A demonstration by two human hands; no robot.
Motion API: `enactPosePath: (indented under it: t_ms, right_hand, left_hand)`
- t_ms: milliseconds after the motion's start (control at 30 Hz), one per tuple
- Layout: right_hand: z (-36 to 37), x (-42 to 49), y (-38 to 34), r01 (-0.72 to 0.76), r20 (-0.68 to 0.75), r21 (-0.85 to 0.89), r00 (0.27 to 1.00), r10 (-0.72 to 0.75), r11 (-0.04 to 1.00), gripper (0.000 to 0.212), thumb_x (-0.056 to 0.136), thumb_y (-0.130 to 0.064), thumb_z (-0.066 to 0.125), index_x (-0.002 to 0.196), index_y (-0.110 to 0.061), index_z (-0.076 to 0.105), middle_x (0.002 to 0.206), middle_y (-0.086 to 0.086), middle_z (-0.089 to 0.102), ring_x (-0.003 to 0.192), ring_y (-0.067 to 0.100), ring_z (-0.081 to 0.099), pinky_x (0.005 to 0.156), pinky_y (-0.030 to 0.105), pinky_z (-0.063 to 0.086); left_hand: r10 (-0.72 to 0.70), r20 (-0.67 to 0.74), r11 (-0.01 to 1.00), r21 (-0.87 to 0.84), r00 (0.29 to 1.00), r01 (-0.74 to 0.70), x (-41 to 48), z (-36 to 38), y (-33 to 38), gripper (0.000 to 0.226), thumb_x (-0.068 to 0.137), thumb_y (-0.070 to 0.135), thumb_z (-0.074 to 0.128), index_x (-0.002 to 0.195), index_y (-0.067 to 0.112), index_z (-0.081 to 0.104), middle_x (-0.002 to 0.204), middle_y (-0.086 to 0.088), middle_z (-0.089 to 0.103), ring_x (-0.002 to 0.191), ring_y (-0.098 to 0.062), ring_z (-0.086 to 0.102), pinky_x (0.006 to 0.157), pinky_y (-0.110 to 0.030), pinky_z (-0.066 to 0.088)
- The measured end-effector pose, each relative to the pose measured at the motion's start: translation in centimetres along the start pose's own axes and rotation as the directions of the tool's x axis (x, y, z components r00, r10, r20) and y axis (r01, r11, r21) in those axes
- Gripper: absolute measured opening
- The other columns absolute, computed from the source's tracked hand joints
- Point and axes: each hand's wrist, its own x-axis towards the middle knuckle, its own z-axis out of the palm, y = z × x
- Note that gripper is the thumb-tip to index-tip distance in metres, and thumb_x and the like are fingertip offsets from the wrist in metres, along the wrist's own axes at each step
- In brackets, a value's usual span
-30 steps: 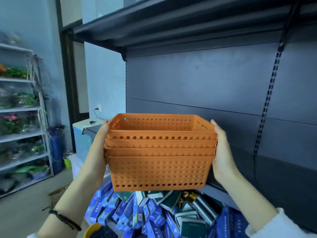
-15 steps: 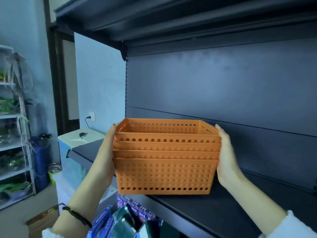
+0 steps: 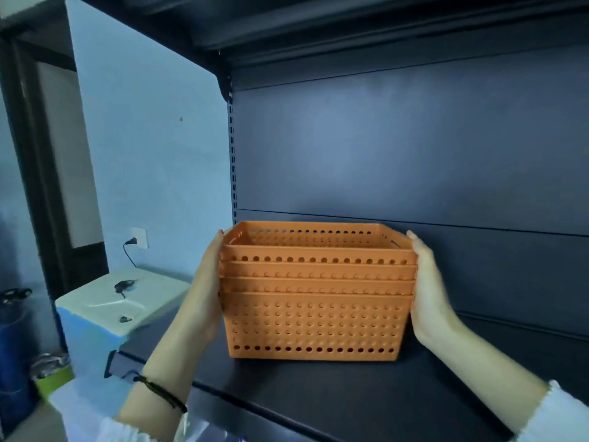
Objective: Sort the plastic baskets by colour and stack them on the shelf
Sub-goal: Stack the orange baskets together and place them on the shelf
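A nested stack of orange perforated plastic baskets (image 3: 314, 301) rests upright on the dark shelf (image 3: 318, 387), near its left end and towards the back panel. My left hand (image 3: 207, 288) presses flat against the stack's left side. On the right side, my right hand (image 3: 428, 291) holds the stack the same way. The baskets' far side is hidden by the stack itself.
Another dark shelf (image 3: 318, 23) hangs overhead. Left of the shelving stands a white and blue container (image 3: 111, 307) with a cable on its lid, below a wall socket (image 3: 140, 239). Bare shelf surface stretches to the right of the baskets.
Both hands carried the basket stack up and forward over the shelf, and it now sits on the shelf surface. The view has risen, so the blue boxes below are out of sight.
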Motion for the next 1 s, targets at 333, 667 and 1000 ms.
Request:
enactPosePath:
  t_ms: [333, 667, 1000]
  right_hand:
    - [8.3, 2.6, 3.3, 0.150, -0.236, -0.056, 0.959, -0.159, 0.987, 0.037, 0.095, -0.051, 0.037, 0.131, -0.045, 0.044, 0.129, -0.008, 0.058, 0.117, 0.010, 0.055, 0.105, 0.043, 0.039]
    - [10.4, 4.9, 4.8, 0.235, -0.241, -0.318, 0.917, -0.319, 0.918, 0.026, 0.078, -0.070, 0.033, 0.100, -0.060, 0.043, 0.119, -0.002, 0.059, 0.108, 0.013, 0.058, 0.098, 0.048, 0.044]
    - [6.3, 2.3, 3.0, 0.098, -0.151, -0.541, 0.966, -0.212, 0.835, 0.051, 0.089, -0.062, 0.037, 0.134, -0.039, 0.042, 0.130, -0.005, 0.047, 0.112, 0.011, 0.054, 0.098, 0.042, 0.045]
  left_hand:
    - [-0.100, 0.081, 0.991, 0.099, 0.992, 0.091, 11.4, -6.5, -2.8, 0.043, 0.093, 0.063, 0.031, 0.103, 0.046, 0.070, 0.099, 0.005, 0.077, 0.094, -0.012, 0.070, 0.083, -0.036, 0.048]
    - [-0.114, 0.079, 0.963, 0.254, 0.990, 0.091, 16.2, -7.9, -2.7, 0.032, 0.094, 0.059, 0.034, 0.097, 0.042, 0.061, 0.092, 0.005, 0.069, 0.089, -0.015, 0.062, 0.068, -0.032, 0.043]
    - [0.432, -0.014, 0.719, 0.609, 0.902, -0.335, 13.6, -6.9, -1.9, 0.045, 0.085, 0.037, 0.045, 0.125, 0.019, 0.057, 0.124, -0.008, 0.063, 0.115, -0.030, 0.055, 0.096, -0.047, 0.043]
